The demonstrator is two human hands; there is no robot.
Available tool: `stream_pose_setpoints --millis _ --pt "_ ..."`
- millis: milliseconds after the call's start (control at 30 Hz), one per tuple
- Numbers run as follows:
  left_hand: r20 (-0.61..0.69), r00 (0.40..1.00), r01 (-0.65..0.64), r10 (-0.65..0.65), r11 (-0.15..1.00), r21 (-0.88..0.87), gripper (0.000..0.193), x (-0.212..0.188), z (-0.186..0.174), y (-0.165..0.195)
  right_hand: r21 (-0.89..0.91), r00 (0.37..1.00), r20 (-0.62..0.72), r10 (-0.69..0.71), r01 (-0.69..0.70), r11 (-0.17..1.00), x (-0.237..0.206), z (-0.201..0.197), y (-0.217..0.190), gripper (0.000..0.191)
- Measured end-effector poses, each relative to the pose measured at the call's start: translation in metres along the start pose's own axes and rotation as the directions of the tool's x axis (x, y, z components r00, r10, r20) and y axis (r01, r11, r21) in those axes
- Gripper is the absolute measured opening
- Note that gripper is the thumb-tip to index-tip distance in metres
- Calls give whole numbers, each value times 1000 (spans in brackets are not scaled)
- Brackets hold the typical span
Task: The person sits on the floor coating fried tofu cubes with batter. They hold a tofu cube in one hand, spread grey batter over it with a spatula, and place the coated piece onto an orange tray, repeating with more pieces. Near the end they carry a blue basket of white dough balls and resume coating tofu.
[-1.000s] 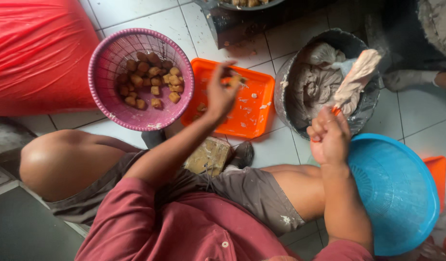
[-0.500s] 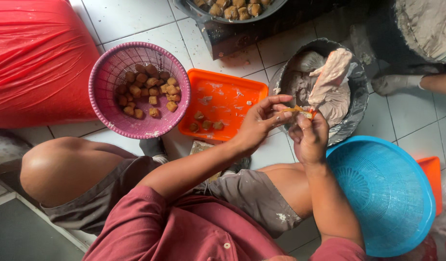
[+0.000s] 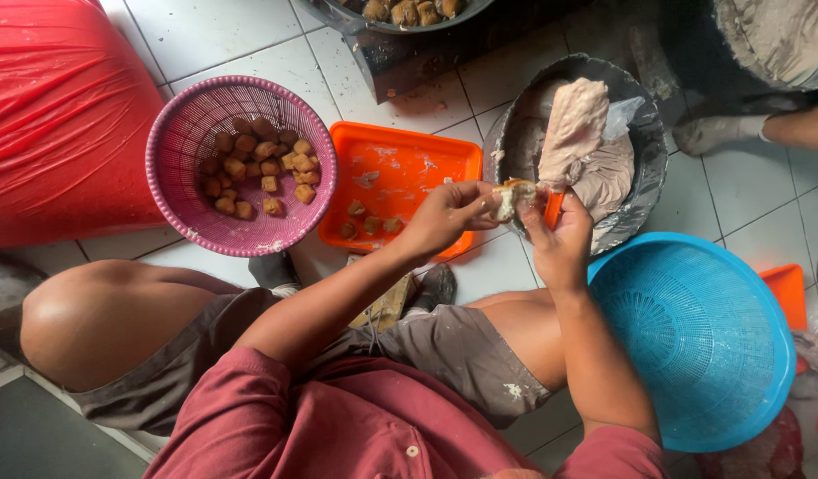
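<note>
White tiled floor [image 3: 249,35], a seated person working over baskets and trays.

At ten o'clock sits a round pink plastic basket [image 3: 174,191] of brown fried tofu cubes [image 3: 258,164]; beside it, at centre, a flat orange plastic tray [image 3: 426,164] bears a few pieces. A dark metal basin [image 3: 644,124] at one o'clock holds a pale paste-filled plastic bag [image 3: 577,124]. An upturned blue plastic basket [image 3: 692,337] lies at four o'clock. The left hand [image 3: 449,217] pinches a split brown tofu piece [image 3: 515,197] between closed fingertips, above the tray's right edge; the right hand [image 3: 559,244] touches it, curled round an orange-handled tool [image 3: 552,208].
</note>
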State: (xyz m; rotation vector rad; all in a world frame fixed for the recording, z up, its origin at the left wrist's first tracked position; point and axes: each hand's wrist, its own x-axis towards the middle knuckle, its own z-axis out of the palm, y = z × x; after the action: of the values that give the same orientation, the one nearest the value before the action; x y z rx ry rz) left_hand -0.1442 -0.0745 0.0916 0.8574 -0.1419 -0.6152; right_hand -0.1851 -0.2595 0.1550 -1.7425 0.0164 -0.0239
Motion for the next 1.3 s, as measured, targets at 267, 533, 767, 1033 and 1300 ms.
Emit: stream_pose_setpoints --millis 267,533,767,1033,1300 --pt "-230 939 -261 258 965 17 22 6 -10 38 122 972 118 203 -217 969 -7 -1 -4 44" --pt "-124 916 -328 382 890 316 27 -15 -3 69 -352 946 208 -250 310 883 0 11 -30 30" --pt "20 941 -339 339 940 26 40 -13 -17 69 -720 953 35 -301 232 654 -3 6 -40 24" --pt "-115 878 -414 465 858 305 28 -3 -22 61 -796 858 161 -487 405 450 -8 3 -36 20" --pt "-578 816 -60 -6 994 -95 30 8 -106 9 -443 995 32 -100 103 891 -12 -18 -12 18"
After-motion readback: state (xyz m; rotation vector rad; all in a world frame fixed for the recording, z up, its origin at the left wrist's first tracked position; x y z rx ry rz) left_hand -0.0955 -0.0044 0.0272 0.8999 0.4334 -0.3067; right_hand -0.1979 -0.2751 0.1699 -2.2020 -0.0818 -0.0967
